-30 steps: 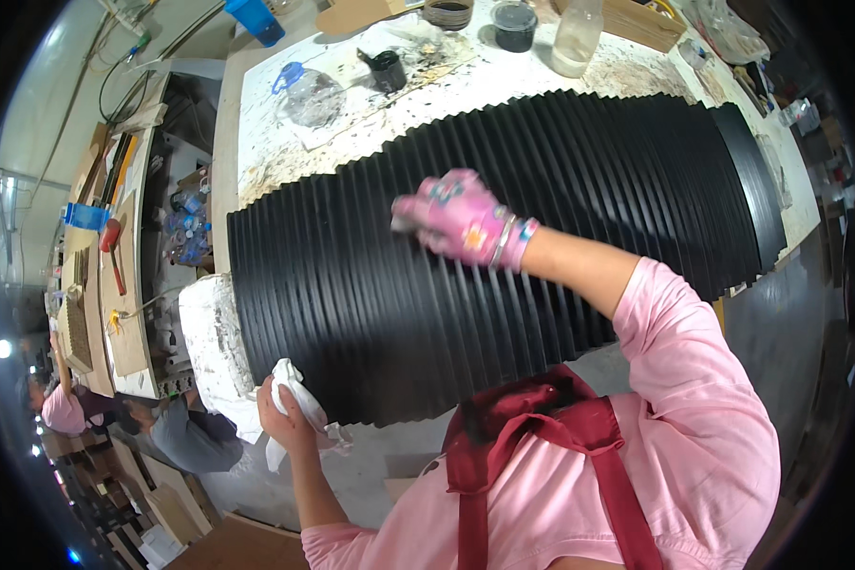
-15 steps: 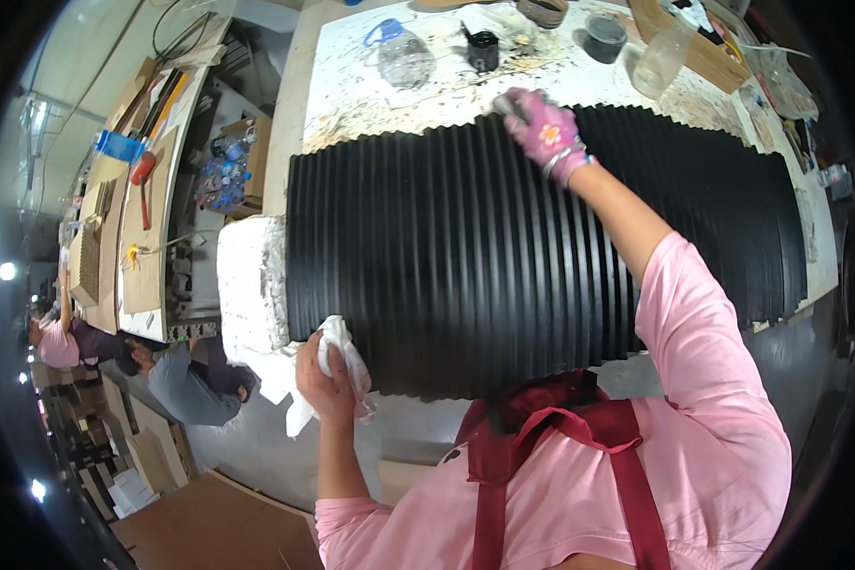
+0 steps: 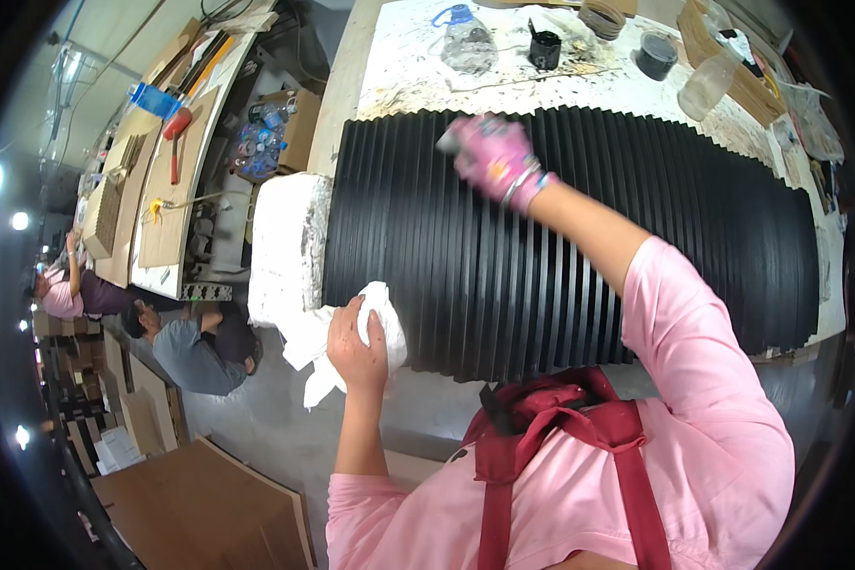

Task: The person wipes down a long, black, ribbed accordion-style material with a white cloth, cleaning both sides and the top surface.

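A wide black pleated sheet (image 3: 541, 247), ridged like a bellows, lies stretched across the table with its folds running from near to far. My right hand (image 3: 494, 160), in a pink flowered glove, is over its far edge, left of the middle. Its fingers are closed around a small pale thing, blurred and mostly hidden. At the near left corner of the sheet, my bare left hand (image 3: 356, 350) grips a white cloth (image 3: 382, 318). Part of the cloth hangs below the hand. Beside the sheet's left end lies a white wrapped block (image 3: 285, 249).
Along the far side of the table (image 3: 404, 71) stand a blue-capped clear jug (image 3: 469, 46), a black pot (image 3: 543, 49), a dark tub (image 3: 655, 57) and a clear jar (image 3: 708, 87). A side bench to the left holds a red mallet (image 3: 175, 128). Another person (image 3: 199, 351) crouches near it.
My right hand has moved left along the far edge of the pleated sheet. The left hand keeps hold of the cloth at the near left corner. The whole view has shifted slightly.
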{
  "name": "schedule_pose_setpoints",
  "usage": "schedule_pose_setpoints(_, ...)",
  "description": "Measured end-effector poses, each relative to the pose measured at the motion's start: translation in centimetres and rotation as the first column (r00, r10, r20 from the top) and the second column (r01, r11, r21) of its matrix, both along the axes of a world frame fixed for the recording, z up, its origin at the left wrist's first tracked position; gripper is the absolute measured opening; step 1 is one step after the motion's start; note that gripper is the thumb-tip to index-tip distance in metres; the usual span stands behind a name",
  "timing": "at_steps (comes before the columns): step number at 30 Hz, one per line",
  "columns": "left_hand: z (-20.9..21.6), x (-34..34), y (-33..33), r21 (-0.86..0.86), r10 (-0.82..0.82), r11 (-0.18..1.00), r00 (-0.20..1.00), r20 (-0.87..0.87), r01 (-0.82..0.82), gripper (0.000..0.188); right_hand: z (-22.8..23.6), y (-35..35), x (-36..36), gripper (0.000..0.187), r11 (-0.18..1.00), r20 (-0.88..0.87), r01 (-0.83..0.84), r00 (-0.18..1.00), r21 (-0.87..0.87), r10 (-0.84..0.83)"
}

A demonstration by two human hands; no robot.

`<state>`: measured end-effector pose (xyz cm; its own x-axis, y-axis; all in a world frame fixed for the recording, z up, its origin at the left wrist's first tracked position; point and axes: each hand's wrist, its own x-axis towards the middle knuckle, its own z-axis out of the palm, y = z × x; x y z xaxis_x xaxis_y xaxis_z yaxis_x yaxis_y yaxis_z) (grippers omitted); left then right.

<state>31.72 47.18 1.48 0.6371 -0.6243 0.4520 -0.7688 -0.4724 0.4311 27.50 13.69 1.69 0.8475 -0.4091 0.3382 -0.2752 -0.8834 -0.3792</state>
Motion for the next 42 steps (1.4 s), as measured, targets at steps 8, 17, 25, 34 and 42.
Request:
schedule_pose_setpoints(8,3.5,-1.0,2.4,-0.117,0.061,0.989,0.971,-0.232,-0.090,0.035,2.8,-1.3,-2.5,0.018,0.966,0.162,-0.026,0.987,0.258,-0.017)
schedule_pose_setpoints(17,0.9,-4.6,13.6,-0.472,0.130,0.505,0.605,-0.786,-0.722,0.036,2.1,11.8,-7.2,0.019,0.684,0.140,-0.730,0.676,-0.007,0.723)
schedule_pose_setpoints(25,-4.7,-7.2,13.5,-0.419,-0.241,0.226,0.367,-0.899,-0.879,0.035,2.7,12.3,-6.6,0.019,0.771,-0.117,-0.636,0.763,0.034,0.635)
schedule_pose_setpoints(34,-6.1,-3.2,13.5,-0.422,-0.297,0.282,0.340,-0.892,-0.862,0.038,3.3,10.6,-7.3,0.046,0.447,0.298,-0.718,0.655,0.534,0.695)
schedule_pose_setpoints(42,-5.2,-4.9,20.9,-0.450,-0.242,0.290,0.390,-0.888,-0.845,0.047,0.1,-10.9,-1.4,0.043,0.905,0.043,0.145,0.983,0.400,-0.176)
